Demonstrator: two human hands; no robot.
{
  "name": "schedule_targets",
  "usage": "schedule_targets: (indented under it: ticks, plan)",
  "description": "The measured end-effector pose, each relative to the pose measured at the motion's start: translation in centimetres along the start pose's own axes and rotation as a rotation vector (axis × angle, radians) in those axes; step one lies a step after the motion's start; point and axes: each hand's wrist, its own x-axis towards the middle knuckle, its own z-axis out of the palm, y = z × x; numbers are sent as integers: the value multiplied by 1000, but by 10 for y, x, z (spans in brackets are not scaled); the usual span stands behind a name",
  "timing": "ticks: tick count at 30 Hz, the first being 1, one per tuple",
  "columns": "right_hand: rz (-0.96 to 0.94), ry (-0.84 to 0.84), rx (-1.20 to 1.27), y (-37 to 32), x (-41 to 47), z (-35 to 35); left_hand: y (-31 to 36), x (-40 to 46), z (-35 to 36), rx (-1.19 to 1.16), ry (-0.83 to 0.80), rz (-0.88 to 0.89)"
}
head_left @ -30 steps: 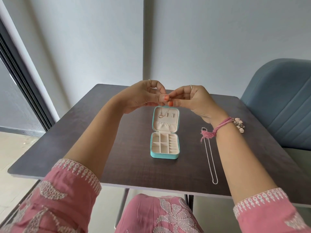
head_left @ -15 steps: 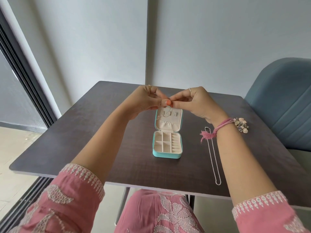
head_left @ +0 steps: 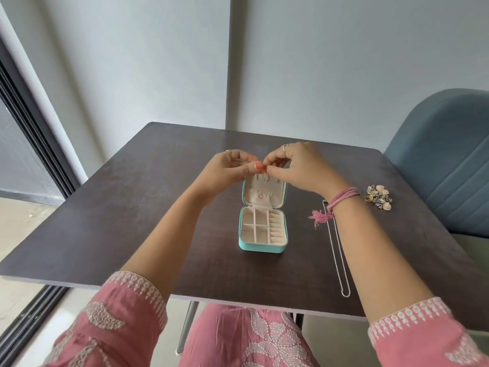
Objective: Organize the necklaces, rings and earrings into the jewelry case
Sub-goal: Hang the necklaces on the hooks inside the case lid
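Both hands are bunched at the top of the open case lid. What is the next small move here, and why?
Probably lower the tiny piece pinched between the left hand and right hand onto the lid hooks of the jewelry case: the fingertips meet right above them. The silver chain and jewelry pile wait on the table.

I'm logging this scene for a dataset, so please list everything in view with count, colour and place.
jewelry case: 1, teal with cream lining, open at table centre
silver chain necklace: 1, silver, stretched on the table right of the case
heap of rings and earrings: 1, mixed metal, far right of the table
table: 1, dark brown
chair: 1, blue-grey, right of the table
left hand: pinching grip on something tiny over the lid
right hand: the same, pink thread bracelet at the wrist
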Motion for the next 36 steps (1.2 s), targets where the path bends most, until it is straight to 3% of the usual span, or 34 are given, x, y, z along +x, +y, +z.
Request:
schedule_targets:
  ticks: [7,12,21,30,36]
  plan:
    - [-14,-10,-100,11,7,11,-42,24,-10,-131,295,-43]
    - [6,-33,-123,13,13,19,-60,31,-2,-279,156,-144]
    - [56,15,-200,21,26,42,-84,26,2,-446,-49,-43]
    - [12,84,-450,32,35,59,-89,29,3,-353,39,49]
    - [-92,224,-593,34,30,70,-89,32,5,-325,155,110]
